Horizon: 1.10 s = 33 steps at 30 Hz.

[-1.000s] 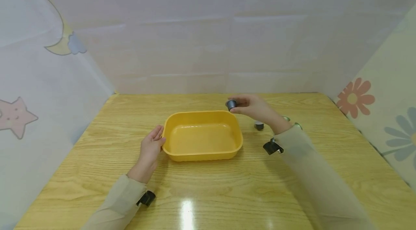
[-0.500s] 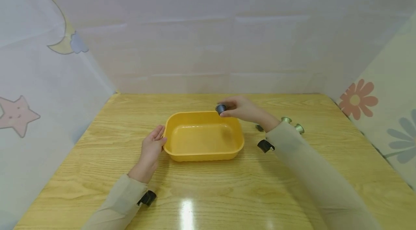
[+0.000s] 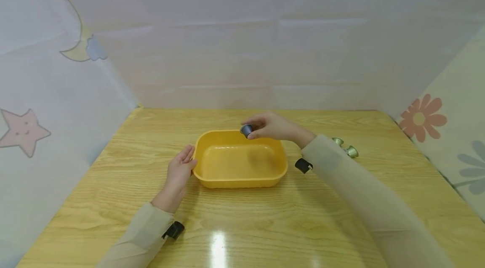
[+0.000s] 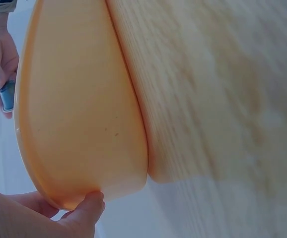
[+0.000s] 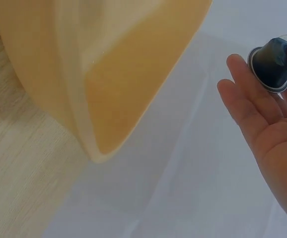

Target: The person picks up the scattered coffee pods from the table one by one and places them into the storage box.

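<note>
I note the right hand has carried the dark capsule, firmly pinched, leftward to mid-frame, by the far rim of the yellow tray (within its span, I judge); left of centre, the left hand grips its end.

Basin set mid-frame on table, left end gripped by left hand. Capsule held by right hand above basin's far side. Two more capsules seen centre-right, behind sleeve.
</note>
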Available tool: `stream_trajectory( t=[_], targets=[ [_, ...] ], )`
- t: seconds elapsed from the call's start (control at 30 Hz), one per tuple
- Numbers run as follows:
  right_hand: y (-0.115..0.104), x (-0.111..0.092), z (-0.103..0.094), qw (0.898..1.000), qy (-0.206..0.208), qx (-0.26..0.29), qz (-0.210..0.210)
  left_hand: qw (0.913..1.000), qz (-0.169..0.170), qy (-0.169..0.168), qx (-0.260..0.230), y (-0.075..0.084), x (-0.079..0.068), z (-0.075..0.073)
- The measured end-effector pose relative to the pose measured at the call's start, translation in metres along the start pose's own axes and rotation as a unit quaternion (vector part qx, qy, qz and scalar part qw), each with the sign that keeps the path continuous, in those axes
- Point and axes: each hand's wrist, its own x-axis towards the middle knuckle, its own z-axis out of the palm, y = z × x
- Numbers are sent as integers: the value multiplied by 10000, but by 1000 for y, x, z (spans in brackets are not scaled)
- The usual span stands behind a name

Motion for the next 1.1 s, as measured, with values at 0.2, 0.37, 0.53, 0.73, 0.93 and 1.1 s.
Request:
stream_trajectory(
  t=[0.2, 0.37, 0.53, 0.73, 0.93, 1.1],
  targets=[
    [-2, 9, 1, 9996, -227, -69, -180, 10000, -28, 13, -22, 1, 1, 1],
    [-1, 18, 6, 9986, -466, -89, -250, 10000, -71, 32, 55, 0, 1, 1],
    [0, 25, 14, 9971, -666, -227, -284, 10000, -76, 40, 27, -1, 0, 2],
    [-1, 30, 21, 9944, -967, -346, -262, 10000, -17, 35, -58, 0, -2, 4],
    [2, 33, 23, 9921, -1146, -490, -129, 10000, -24, -30, -44, 1, -2, 7],
    [4, 33, 23, 9903, -1284, -531, -42, 10000, -49, -31, -44, 0, -1, 8]
  ],
)
